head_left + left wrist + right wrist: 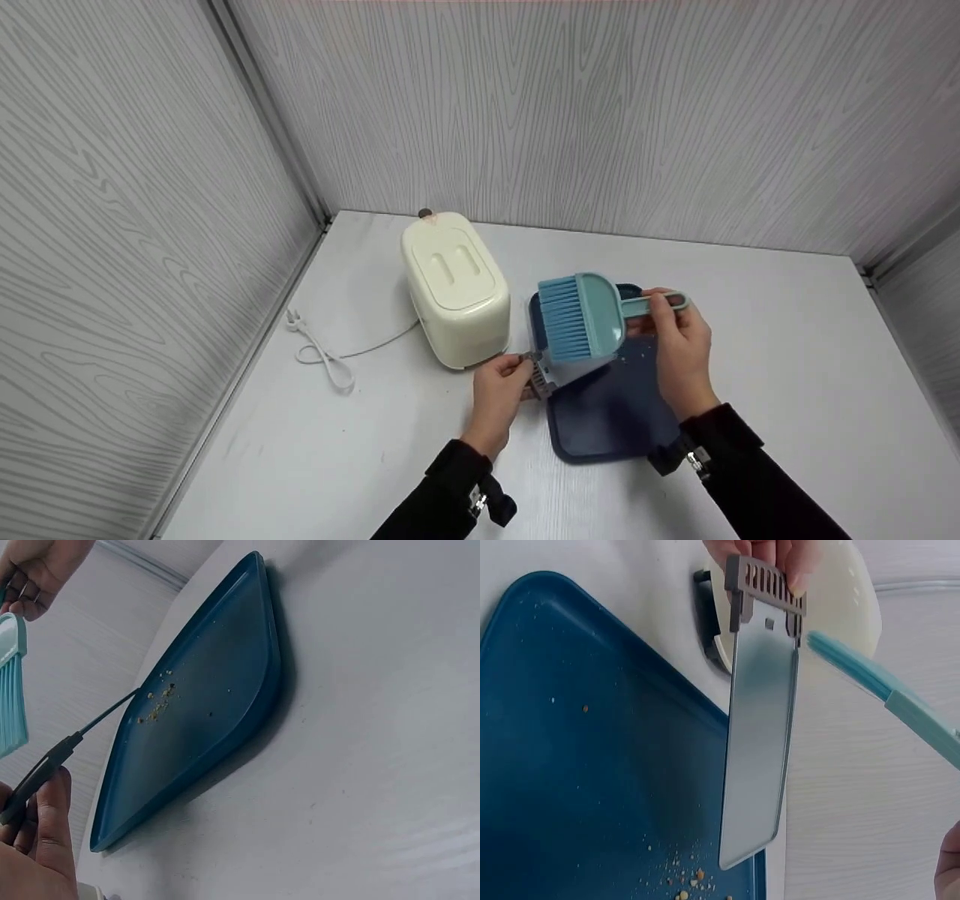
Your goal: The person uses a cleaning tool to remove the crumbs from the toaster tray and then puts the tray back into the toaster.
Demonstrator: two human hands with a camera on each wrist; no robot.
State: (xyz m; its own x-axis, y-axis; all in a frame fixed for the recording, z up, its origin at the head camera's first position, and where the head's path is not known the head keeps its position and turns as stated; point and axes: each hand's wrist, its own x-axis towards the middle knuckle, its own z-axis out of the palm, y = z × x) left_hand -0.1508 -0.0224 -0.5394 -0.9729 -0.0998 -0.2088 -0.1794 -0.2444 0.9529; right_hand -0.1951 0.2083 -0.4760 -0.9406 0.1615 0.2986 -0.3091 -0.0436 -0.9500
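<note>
My left hand (495, 397) pinches the slotted grey end of a metal crumb tray (761, 742). The crumb tray is tilted, its far end reaching down over a dark blue tray (615, 424). My right hand (684, 356) grips a light blue brush (602, 315) by its looped handle. The bristles point left above the crumb tray, and in the right wrist view they are apart from its plate. Yellowish crumbs (159, 703) lie scattered on the blue tray near the lower end of the crumb tray.
A cream toaster (457, 277) with a lid stands left of the blue tray. Its white cord and plug (322, 349) lie farther left on the white table (300, 465). Wood-patterned grey walls (525, 112) enclose the back and sides.
</note>
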